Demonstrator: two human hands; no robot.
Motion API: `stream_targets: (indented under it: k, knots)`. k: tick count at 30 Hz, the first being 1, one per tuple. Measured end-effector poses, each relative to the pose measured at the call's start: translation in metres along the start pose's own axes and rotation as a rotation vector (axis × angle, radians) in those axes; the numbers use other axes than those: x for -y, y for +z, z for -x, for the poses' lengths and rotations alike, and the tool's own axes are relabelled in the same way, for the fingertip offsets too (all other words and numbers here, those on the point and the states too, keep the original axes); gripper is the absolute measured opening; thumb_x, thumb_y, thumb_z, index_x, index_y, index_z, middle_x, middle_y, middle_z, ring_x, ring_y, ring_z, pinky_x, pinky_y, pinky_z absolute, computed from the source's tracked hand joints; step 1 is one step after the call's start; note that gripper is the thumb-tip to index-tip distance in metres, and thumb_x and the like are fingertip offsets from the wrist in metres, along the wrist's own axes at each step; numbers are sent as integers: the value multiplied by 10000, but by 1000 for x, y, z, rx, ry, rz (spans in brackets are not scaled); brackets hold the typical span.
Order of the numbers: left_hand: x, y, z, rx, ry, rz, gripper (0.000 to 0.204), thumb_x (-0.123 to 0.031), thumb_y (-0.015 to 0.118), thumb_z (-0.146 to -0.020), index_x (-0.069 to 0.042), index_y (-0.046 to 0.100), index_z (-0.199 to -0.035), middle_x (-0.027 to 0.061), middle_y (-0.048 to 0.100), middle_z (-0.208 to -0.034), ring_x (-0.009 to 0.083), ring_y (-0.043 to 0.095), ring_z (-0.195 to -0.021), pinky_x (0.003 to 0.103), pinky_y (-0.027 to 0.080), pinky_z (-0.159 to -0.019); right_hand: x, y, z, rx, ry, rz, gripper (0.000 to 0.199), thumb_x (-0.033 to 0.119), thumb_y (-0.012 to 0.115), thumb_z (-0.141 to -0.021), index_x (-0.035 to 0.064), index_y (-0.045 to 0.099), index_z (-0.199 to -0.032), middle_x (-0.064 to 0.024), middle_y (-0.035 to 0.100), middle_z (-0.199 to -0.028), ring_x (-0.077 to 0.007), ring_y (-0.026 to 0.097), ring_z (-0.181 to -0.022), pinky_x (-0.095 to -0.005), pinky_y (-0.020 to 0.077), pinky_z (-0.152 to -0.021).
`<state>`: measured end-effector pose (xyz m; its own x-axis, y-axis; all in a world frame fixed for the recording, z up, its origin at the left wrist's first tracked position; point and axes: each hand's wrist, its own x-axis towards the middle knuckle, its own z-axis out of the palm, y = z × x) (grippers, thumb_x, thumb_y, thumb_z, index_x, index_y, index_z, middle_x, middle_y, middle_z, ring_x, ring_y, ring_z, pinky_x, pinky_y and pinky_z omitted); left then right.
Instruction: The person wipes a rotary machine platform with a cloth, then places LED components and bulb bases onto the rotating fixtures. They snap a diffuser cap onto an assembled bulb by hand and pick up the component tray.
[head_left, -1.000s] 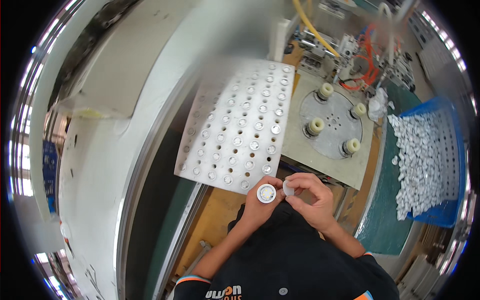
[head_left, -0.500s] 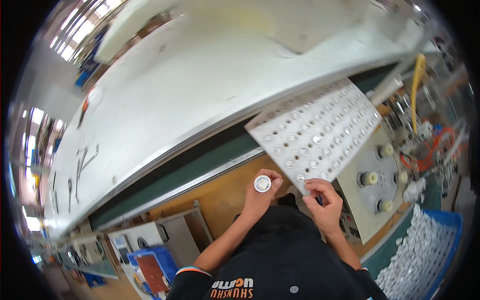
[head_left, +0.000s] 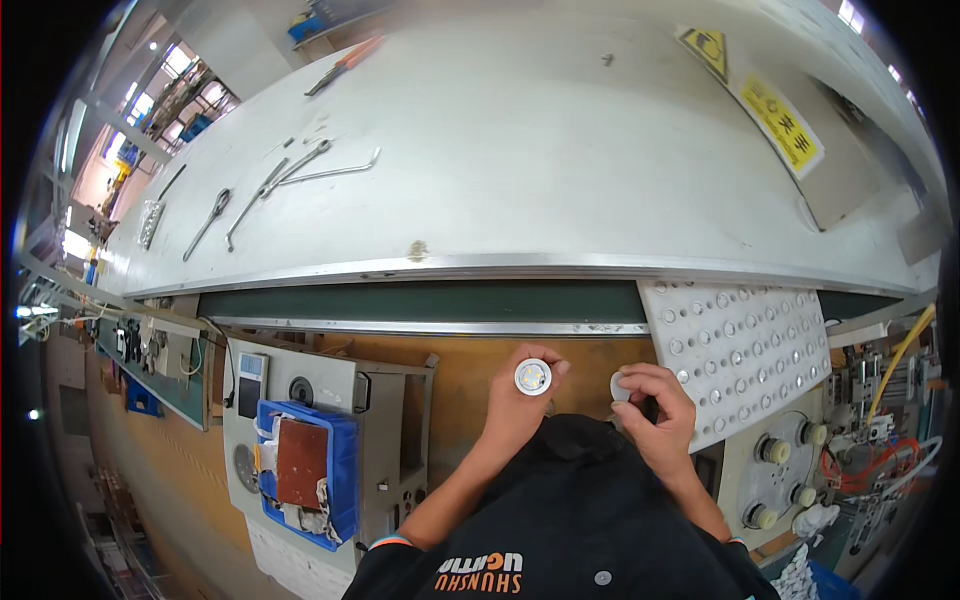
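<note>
My left hand (head_left: 515,405) is closed around a small round white LED lamp body (head_left: 533,376), its open face turned up. Yellowish chips show inside its white rim. To the right of it, my right hand (head_left: 662,408) pinches a small whitish disc (head_left: 620,387) between thumb and fingers. A gap separates the disc from the lamp. Just beyond my right hand lies a white board (head_left: 703,355) with rows of holes, many holding clear round pieces.
Across the front stretches a long white table (head_left: 480,180) bearing metal wrenches (head_left: 270,185) and red-handled pliers (head_left: 345,65). At right stands a machine with a round plate and cream rollers (head_left: 775,450). A blue crate (head_left: 345,470) sits on equipment at left.
The view has swung, so the table and board appear turned. My right hand has come away from the board's corner with a disc in its fingers. My left hand still holds the lamp.
</note>
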<state>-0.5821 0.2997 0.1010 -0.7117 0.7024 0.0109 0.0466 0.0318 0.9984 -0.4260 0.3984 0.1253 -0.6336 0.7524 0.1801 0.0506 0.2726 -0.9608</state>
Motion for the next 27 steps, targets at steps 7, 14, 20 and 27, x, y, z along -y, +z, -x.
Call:
stream_targets:
  k: [7,14,20,27]
  knots:
    - [-25,-25,0,41,13,-9,150,-32,676,-807,-21,596,-934,41,633,-810,98,605,-762,241,481,-679,22,27,-27,91,-296,152,302,50,770,-657,46,655,-936,-117,634,-999,-230,598,-818,-296,483,-690]
    - [-30,-27,-8,232,47,15,176,-20,663,-811,-20,594,-973,47,627,-865,114,610,-804,253,487,-708,44,34,-42,99,-486,220,340,58,792,-624,74,666,-939,-86,640,-981,-219,582,-784,-310,464,-679]
    - [-33,-20,-16,475,-168,299,180,-46,649,-833,-22,589,-1001,29,599,-911,106,572,-842,253,473,-734,43,28,-37,10,-384,180,330,68,792,-634,66,664,-938,-89,643,-981,-218,584,-787,-306,457,-687]
    - [-33,-1,-20,694,-386,263,170,-108,643,-860,-29,579,-996,7,590,-897,88,561,-830,241,467,-707,45,8,-18,-105,-317,222,312,51,780,-643,49,663,-932,-94,643,-987,-220,592,-801,-309,456,-702]
